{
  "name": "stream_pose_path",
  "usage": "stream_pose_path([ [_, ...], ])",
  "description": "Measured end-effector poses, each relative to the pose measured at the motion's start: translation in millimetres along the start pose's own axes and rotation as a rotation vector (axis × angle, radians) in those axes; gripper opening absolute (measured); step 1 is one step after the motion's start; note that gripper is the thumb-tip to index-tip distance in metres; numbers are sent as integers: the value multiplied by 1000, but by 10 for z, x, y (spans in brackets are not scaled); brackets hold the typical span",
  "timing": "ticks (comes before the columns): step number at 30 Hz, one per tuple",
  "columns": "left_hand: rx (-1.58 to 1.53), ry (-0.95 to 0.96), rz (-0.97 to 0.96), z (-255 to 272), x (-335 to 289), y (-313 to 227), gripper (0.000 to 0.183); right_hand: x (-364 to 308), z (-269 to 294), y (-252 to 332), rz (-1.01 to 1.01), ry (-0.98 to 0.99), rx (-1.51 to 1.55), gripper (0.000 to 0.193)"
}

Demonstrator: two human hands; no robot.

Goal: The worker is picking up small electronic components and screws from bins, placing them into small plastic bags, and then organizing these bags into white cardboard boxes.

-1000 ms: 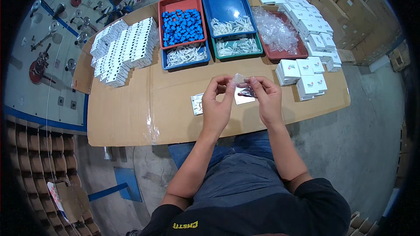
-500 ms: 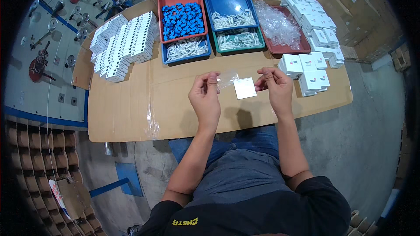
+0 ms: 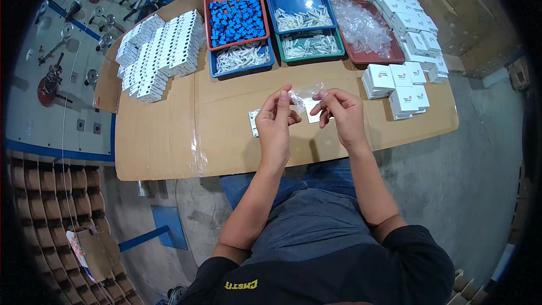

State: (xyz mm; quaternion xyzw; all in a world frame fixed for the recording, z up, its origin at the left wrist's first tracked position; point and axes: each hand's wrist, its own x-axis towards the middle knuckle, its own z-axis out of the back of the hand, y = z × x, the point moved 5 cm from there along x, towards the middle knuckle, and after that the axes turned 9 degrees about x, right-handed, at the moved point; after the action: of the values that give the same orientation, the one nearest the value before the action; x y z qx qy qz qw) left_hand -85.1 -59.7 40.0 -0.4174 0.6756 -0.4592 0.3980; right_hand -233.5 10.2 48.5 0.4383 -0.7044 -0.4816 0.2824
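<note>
A small clear plastic bag [image 3: 305, 95] is stretched between my two hands above the cardboard. My left hand [image 3: 275, 124] pinches its left end between thumb and fingers. At the bag's right end, the thumb and forefinger of my right hand [image 3: 343, 117] are closed on its edge. Below the bag lies a flat white square plate [image 3: 312, 114], partly covered by my right fingers. Beside my left hand a white piece with small dark marks [image 3: 253, 122] rests on the cardboard; the hand hides most of it.
White blocks with dark openings [image 3: 164, 51] stand stacked at left. Behind my hands are a red tray of blue parts [image 3: 236, 22], blue [image 3: 241, 61] and green [image 3: 312, 45] trays of small pale bagged pieces, and a red tray of clear bags [image 3: 364, 28]. White boxes [image 3: 402, 87] are piled at right.
My right hand has moved left and its fingers have come onto the plastic bag. My left hand has shifted right, uncovering the white piece beside it.
</note>
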Motion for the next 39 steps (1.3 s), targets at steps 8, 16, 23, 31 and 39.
stream_pose_path([
  [8, 94, 122, 72, 8, 3, 82, 21, 18, 99, -42, 6, -64, -11, 26],
  [16, 41, -32, -1, 116, 35, 81, 14, -199, 37, 376, 593, -241, -318, 16],
  [23, 61, 11, -64, 39, -1, 90, 16, -164, -319, 166, 492, 92, -476, 19],
  [31, 14, 52, -22, 74, -1, 142, 21, -102, -259, -77, 263, 148, -238, 26],
  [39, 100, 68, -56, 80, 26, 145, 24, -48, -185, -275, 98, 134, 31, 24],
])
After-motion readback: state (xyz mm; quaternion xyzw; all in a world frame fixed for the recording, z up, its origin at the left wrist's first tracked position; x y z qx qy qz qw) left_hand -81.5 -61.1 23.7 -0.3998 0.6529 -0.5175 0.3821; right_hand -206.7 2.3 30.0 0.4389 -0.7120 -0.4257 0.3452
